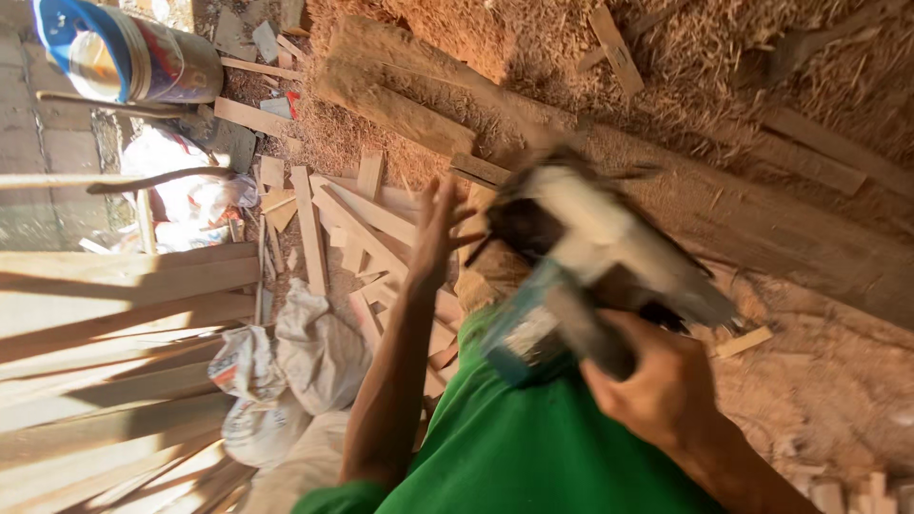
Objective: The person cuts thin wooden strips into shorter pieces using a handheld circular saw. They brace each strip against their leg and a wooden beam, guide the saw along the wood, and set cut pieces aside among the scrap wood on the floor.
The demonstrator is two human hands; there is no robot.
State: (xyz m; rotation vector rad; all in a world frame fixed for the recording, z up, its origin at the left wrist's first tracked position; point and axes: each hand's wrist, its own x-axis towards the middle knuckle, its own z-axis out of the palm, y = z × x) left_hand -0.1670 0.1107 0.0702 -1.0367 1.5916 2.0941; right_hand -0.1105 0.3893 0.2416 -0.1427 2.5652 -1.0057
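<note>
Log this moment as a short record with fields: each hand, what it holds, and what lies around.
Setting: sawdust-covered floor seen from above
Right hand: grips the handle of a blurred power tool
Left hand: open, fingers spread, at the tool's front end; contact cannot be told
Clothing: green shirt
Near the hands: wood offcuts, long planks
Further off: white sacks, blue-rimmed bucket

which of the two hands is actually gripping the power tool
The right hand grips the blurred power tool by its handle; the left hand is open, fingers spread, holding nothing.
</note>
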